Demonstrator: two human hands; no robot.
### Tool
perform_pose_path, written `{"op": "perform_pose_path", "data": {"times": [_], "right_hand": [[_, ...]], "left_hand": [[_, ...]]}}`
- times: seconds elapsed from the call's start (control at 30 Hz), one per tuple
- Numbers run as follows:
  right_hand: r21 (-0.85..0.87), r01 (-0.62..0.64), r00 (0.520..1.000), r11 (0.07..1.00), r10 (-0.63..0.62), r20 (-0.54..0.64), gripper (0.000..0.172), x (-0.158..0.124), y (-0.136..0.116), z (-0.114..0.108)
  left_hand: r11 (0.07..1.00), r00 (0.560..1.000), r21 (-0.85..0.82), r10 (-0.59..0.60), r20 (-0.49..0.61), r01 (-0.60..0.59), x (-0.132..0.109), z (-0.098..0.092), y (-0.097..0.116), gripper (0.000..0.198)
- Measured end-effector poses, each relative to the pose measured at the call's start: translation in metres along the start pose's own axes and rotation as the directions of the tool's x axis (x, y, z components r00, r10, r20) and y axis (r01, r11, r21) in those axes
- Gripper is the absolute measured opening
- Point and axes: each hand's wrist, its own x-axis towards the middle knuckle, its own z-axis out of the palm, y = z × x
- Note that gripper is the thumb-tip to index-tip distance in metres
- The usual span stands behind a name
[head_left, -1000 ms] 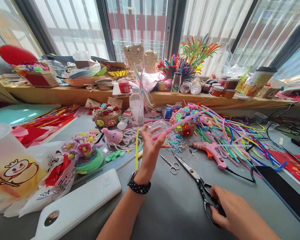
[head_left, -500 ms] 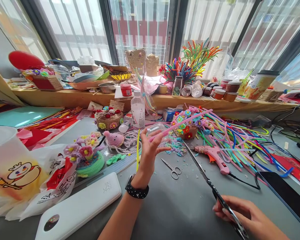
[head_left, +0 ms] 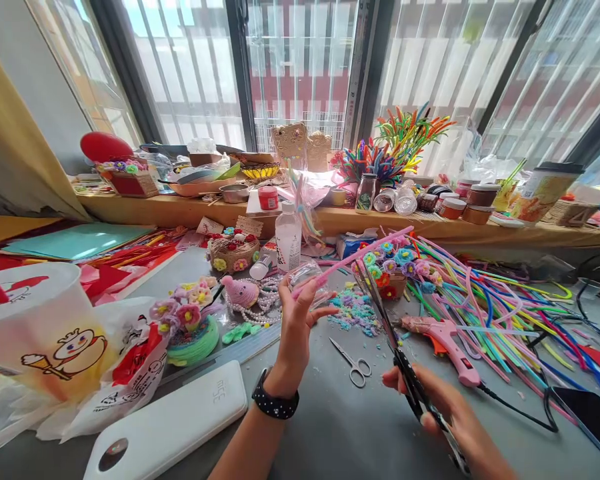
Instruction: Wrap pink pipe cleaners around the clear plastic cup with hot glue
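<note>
My left hand (head_left: 297, 319) is raised over the grey table (head_left: 340, 427) and pinches a long pink pipe cleaner (head_left: 360, 255) that slants up to the right. A black dotted watch (head_left: 275, 403) sits on that wrist. My right hand (head_left: 443, 410) grips the handles of large black scissors (head_left: 387, 327), lifted off the table. Their blades point up toward the pink pipe cleaner and reach close under it.
Small silver scissors (head_left: 353, 363) and a pink glue gun (head_left: 443, 337) lie between my hands and a spread of coloured pipe cleaners (head_left: 500, 300). A water bottle (head_left: 287, 237), flower baskets (head_left: 233, 250), a white power bank (head_left: 170, 423), a bag (head_left: 45, 347) and a dark tablet (head_left: 587, 417) surround them.
My right hand has picked the black scissors up off the table and swung them up and left toward the pink pipe cleaner. My left hand kept holding the pipe cleaner.
</note>
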Motion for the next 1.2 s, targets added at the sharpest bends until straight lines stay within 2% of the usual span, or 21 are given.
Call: {"op": "perform_pose_path", "data": {"times": [0.33, 0.5, 0.63, 0.73, 0.93, 1.07, 1.2], "right_hand": [[-0.163, 0.152, 0.987, 0.975, -0.142, 0.071, 0.05, 0.012, -0.004, 0.005], [-0.243, 0.184, 0.983, 0.953, -0.181, 0.036, 0.054, 0.006, 0.005, 0.007], [-0.275, 0.236, 0.971, 0.932, -0.239, 0.025, 0.05, 0.004, 0.002, 0.008], [-0.34, 0.315, 0.941, 0.886, -0.337, -0.008, 0.044, 0.005, -0.002, 0.011], [-0.545, 0.405, 0.844, 0.734, -0.53, -0.087, 0.042, 0.005, -0.006, 0.018], [-0.615, 0.406, 0.807, 0.676, -0.581, -0.106, 0.043, 0.005, -0.006, 0.021], [-0.631, 0.394, 0.8, 0.669, -0.587, -0.123, 0.042, 0.005, -0.004, 0.023]], "left_hand": [[0.999, 1.0, 0.046, 0.015, -0.003, -0.015, 0.002, -0.002, -0.009, 0.061], [0.992, 0.999, 0.12, 0.045, 0.005, -0.045, -0.004, 0.004, -0.008, 0.062], [0.985, 0.998, 0.159, 0.062, 0.022, -0.065, -0.007, 0.006, -0.008, 0.063], [0.983, 0.997, 0.165, 0.08, 0.01, -0.081, -0.005, 0.005, -0.011, 0.065], [0.982, 0.993, 0.147, 0.114, 0.006, -0.114, -0.004, 0.004, -0.013, 0.068], [0.973, 0.992, 0.19, 0.126, 0.03, -0.129, -0.006, 0.005, -0.014, 0.068], [0.972, 0.995, 0.213, 0.087, 0.052, -0.096, -0.008, 0.007, -0.017, 0.065]]}}
